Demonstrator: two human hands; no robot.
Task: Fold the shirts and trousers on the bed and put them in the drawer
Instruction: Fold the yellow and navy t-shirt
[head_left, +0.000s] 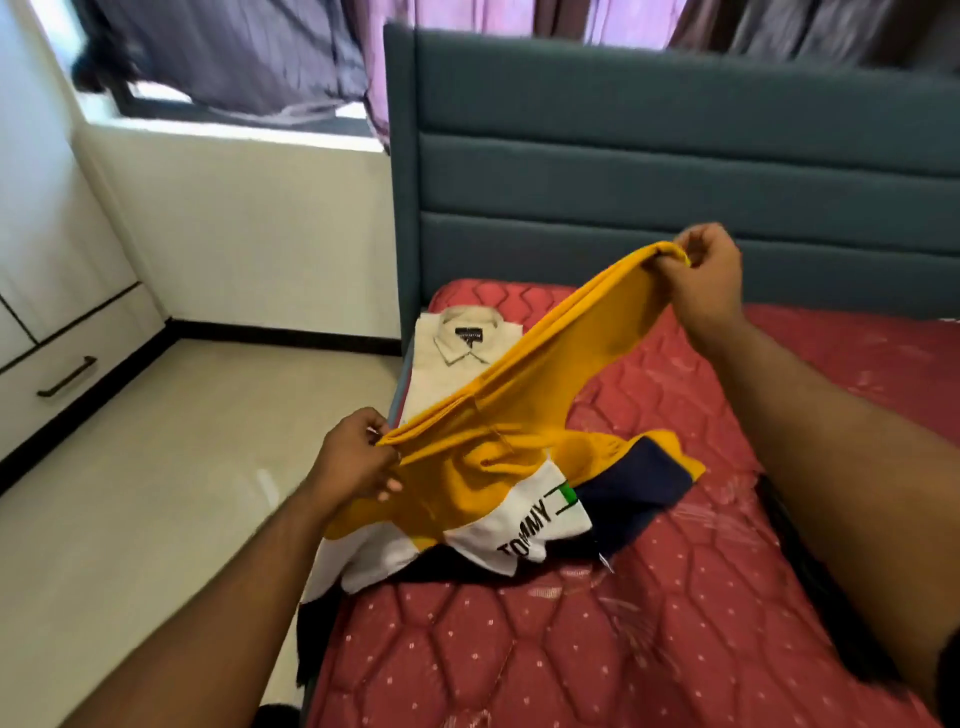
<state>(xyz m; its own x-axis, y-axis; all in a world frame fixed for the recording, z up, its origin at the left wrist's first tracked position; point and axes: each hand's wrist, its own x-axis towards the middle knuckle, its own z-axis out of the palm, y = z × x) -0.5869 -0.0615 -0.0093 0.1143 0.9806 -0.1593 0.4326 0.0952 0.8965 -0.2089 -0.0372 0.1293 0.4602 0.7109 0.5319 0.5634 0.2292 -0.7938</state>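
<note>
Two bare forearms reach in from the bottom of the view, over the red quilted mattress of the bed. The left hand pinches one end of a yellow edge of the T-shirt, fingers curled round the cloth at the near left side of the bed. The right hand is raised higher and further away, in front of the headboard, and pinches the other end of the same yellow edge between thumb and curled fingers. The edge is stretched taut between the two hands. The rest of the T-shirt, with yellow, white and navy panels and black lettering on the white, hangs down and lies bunched on the mattress, partly spilling over the bed's left edge.

Beyond it, at the head of the bed on the left, one cream collared shirt lies folded flat on the mattress, collar toward the headboard; the yellow cloth hides its near part.

So two garments can be counted on the bed: one held, one folded.

On the far left, a white cabinet has one drawer with a dark handle, closed, so its contents cannot be seen. Curtains hang at the window above.
</note>
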